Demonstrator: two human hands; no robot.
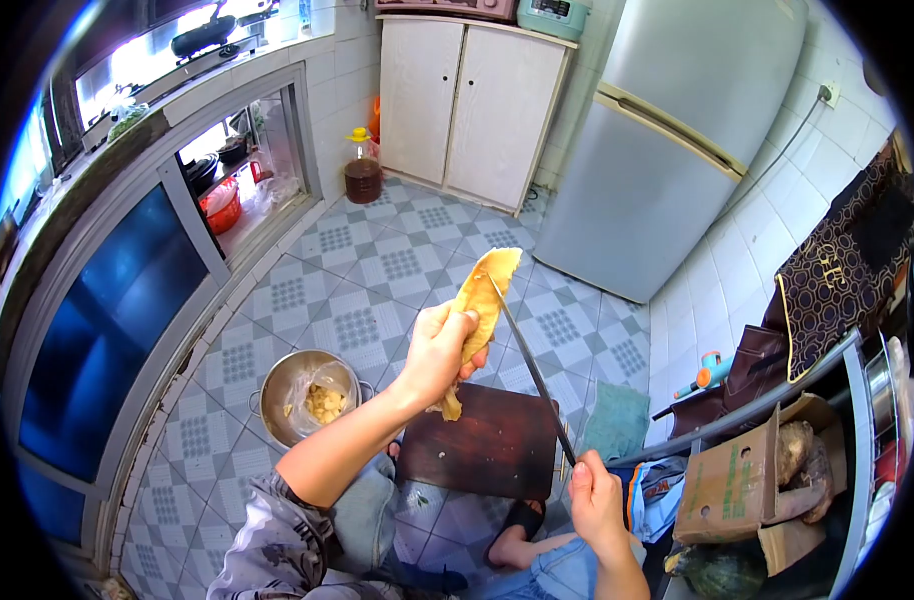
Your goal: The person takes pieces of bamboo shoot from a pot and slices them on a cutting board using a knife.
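Observation:
My left hand [440, 345] is closed around a floppy yellow piece of food [489, 288], perhaps a skin or peel. One end stands up above my fist and a strip hangs below it. In my right hand [597, 505] is a long, thin, dark knife [529, 355], seen nearly edge-on. Its tip meets the upper part of the yellow piece. Below my hands lies a dark red-brown cutting board [487, 445] with small crumbs on it. To the left, a steel pot [273, 385] holds a plastic bag with pale yellow chunks [326, 404].
A teal mat [617, 420] lies right of the board. On the right, a rack holds a cardboard box [722, 490] of root vegetables and a dark green squash [717, 572]. A fridge [667, 140], a white cabinet [417, 100] and an oil jug [363, 178] stand ahead.

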